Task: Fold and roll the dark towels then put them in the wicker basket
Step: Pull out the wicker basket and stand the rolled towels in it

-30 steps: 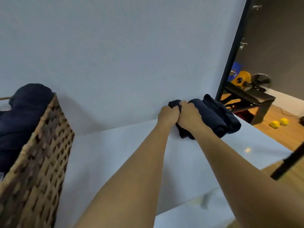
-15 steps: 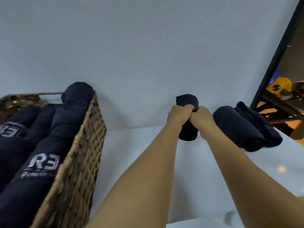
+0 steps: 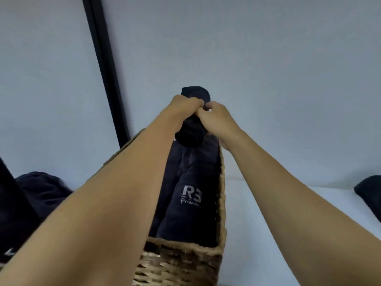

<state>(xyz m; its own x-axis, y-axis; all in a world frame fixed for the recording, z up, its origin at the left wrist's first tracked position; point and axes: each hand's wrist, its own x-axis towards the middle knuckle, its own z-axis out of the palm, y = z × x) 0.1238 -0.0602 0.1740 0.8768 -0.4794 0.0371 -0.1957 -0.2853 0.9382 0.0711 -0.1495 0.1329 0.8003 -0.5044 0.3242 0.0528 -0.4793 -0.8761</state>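
Both hands were up over the far end of the wicker basket (image 3: 222, 182), which stood on the pale counter (image 3: 247, 244). The left hand (image 3: 185, 106) and right hand (image 3: 218, 118) met knuckle to knuckle, fingers curled round the upper part of one rolled towel (image 3: 190, 133). The roll was held clear of the counter. Its long axis ran steeply, upper end showing above the fists, lower end hanging just over the towels already packed. Whether that lower end touched them could not be told. Inside the basket several dark rolls lay lengthwise, near rim to far end. The nearest was a logo towel (image 3: 189, 213) with pale lettering. The held roll's axis ran roughly in line with these, so the drop looked to be mostly downward and slightly toward the wearer. Neither hand was nearer, as both were on the roll, the right one at the basket's right wall. Free space among the packed rolls was hidden by the left forearm. Another dark towel (image 3: 369, 195) lay well apart at the counter's right edge. A dark heap (image 3: 41, 188) sat left of the basket beside a black post (image 3: 103, 69).
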